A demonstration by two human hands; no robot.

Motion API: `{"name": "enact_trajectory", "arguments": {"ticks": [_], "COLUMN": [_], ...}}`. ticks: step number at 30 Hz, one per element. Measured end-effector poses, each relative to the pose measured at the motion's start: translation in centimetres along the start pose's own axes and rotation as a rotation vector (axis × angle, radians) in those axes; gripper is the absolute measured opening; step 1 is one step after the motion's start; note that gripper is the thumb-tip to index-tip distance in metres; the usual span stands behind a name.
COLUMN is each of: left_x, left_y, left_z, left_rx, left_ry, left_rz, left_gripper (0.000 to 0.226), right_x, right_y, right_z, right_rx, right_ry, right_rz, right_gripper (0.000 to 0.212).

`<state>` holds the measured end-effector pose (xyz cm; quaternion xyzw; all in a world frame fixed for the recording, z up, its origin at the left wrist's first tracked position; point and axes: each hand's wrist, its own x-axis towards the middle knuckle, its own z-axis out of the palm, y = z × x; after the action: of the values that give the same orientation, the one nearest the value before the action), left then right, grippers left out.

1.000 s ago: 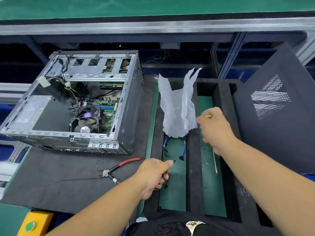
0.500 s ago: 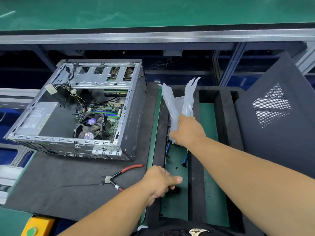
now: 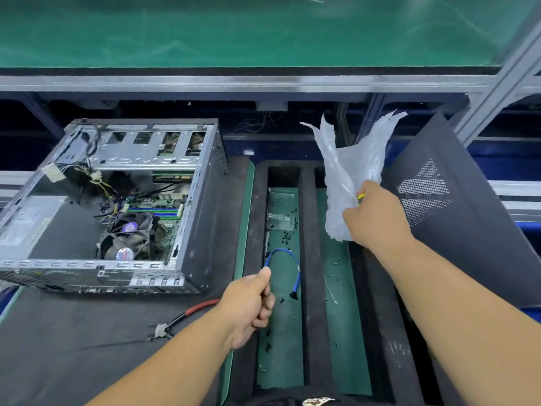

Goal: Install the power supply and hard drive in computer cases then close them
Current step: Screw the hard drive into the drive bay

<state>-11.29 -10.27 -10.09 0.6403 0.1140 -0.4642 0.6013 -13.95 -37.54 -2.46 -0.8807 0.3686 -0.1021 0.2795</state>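
An open computer case (image 3: 202, 218) lies on its side at the left, with a power supply (image 3: 29, 227) and a fan (image 3: 128, 238) inside. Its black side panel (image 3: 462, 247) leans at the right. My right hand (image 3: 377, 221) grips a clear plastic bag (image 3: 348, 177) together with a yellow-handled tool (image 3: 361, 196), lifted over the tray's right slot. My left hand (image 3: 248, 303) hovers with curled fingers at the left slot's edge, thumb tip next to one end of a blue cable (image 3: 294, 259). Nothing shows in that hand.
A black foam tray (image 3: 311, 259) has green-floored slots. The left slot holds a metal plate (image 3: 281, 209) and several loose black screws (image 3: 288, 238). Red-handled pliers (image 3: 187, 315) lie on the dark mat in front of the case. A metal shelf rail runs overhead at the back.
My right hand took hold of the bag and carried it right, uncovering the blue cable and the metal plate. My left hand lifted from the screws towards the cable end.
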Motion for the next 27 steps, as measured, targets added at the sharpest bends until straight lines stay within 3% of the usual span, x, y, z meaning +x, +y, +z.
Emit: {"name": "enact_trajectory", "arguments": {"ticks": [2, 6, 10, 12, 14, 17, 18, 20, 23, 25, 27], "left_x": [0.2, 0.5, 0.8, 0.9, 0.9, 0.8, 0.7, 0.5, 0.1, -0.2, -0.6], "left_y": [0.4, 0.2, -0.4, -0.7, -1.0, -1.4, -1.5, -1.6, -1.6, -1.4, -1.1], "left_z": [0.3, 0.0, -0.9, -1.2, -1.5, -2.1, -2.3, -2.7, -2.8, -2.7, -2.7], "left_rx": [-0.017, -0.075, -0.117, -0.126, -0.131, -0.126, -0.129, -0.144, -0.196, -0.267, -0.337], "left_ry": [-0.003, 0.015, 0.056, 0.069, 0.079, 0.080, 0.078, 0.075, 0.070, 0.054, 0.032], "left_rz": [0.013, -0.007, -0.017, -0.024, -0.027, -0.023, -0.022, -0.025, -0.044, -0.072, -0.096], "left_gripper": [0.042, 0.039, 0.037, 0.037, 0.036, 0.034, 0.033, 0.030, 0.026, 0.024, 0.024], "right_x": [-0.2, -1.5, -2.1, -1.6, -1.1, -1.5, -1.9, -2.8, -3.5, -3.5, -3.5], "right_y": [1.6, 3.8, 2.9, 2.8, 3.0, 2.6, 2.0, 0.0, -3.6, -5.7, -7.2], "right_z": [0.5, 1.9, 2.6, 2.9, 2.8, 2.4, 2.2, 1.3, 0.1, 0.5, 2.0], "right_rx": [-0.070, 0.117, 0.247, 0.192, 0.021, -0.060, -0.032, 0.156, 0.568, 0.752, 0.715], "right_ry": [-0.099, -0.233, -0.365, -0.353, -0.333, -0.234, -0.133, 0.067, 0.181, 0.114, -0.041], "right_rz": [0.082, 0.150, 0.113, 0.148, 0.181, 0.204, 0.150, 0.014, -0.067, -0.030, -0.043], "right_gripper": [0.020, 0.013, 0.032, 0.030, 0.011, 0.063, 0.068, 0.051, 0.023, 0.020, 0.011]}}
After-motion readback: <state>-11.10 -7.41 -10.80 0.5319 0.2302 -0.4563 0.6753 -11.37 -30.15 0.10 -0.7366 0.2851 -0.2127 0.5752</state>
